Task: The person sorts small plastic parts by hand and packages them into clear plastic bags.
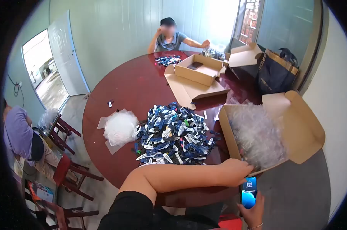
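My left hand reaches across my front at the end of a bent forearm. Its fingers are curled by the near corner of an open cardboard box; what they hold, if anything, is hidden. Clear, crinkled plastic packets fill that box. Below, my right hand holds a lit smartphone whose screen reads 3:03. A big heap of snap hair clips in navy, white and black lies on the table, beyond my left forearm. Left of it is a stack of clear plastic bags.
Across the round dark red table sits a person by a smaller clip pile. Another open cardboard box stands there. A dark bag is at the right. Another person and wooden stools are at the left.
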`<action>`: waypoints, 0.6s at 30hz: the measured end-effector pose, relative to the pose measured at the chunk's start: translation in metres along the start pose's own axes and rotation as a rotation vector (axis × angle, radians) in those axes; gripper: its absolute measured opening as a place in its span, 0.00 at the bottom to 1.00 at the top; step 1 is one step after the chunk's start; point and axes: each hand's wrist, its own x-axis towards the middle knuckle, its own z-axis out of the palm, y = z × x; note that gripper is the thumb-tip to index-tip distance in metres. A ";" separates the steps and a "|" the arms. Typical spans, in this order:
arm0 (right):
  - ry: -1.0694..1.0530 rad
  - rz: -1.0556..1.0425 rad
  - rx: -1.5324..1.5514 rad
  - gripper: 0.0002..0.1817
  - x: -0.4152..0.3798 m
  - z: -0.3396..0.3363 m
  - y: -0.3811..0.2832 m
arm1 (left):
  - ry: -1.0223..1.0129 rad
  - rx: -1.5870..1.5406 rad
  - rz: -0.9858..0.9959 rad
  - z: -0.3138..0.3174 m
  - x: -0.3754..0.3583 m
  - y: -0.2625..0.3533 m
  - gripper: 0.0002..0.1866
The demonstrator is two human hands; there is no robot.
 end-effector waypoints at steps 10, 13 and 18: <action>-0.170 -0.277 0.051 0.54 -0.003 -0.017 -0.007 | 0.106 -0.037 -0.057 -0.008 0.009 -0.005 0.09; -0.083 -0.247 0.070 0.46 0.015 -0.011 -0.012 | 0.101 -0.036 -0.053 -0.015 0.014 -0.006 0.09; 0.085 -0.316 0.109 0.44 0.056 0.028 0.015 | 0.071 -0.030 -0.095 -0.014 0.016 -0.003 0.09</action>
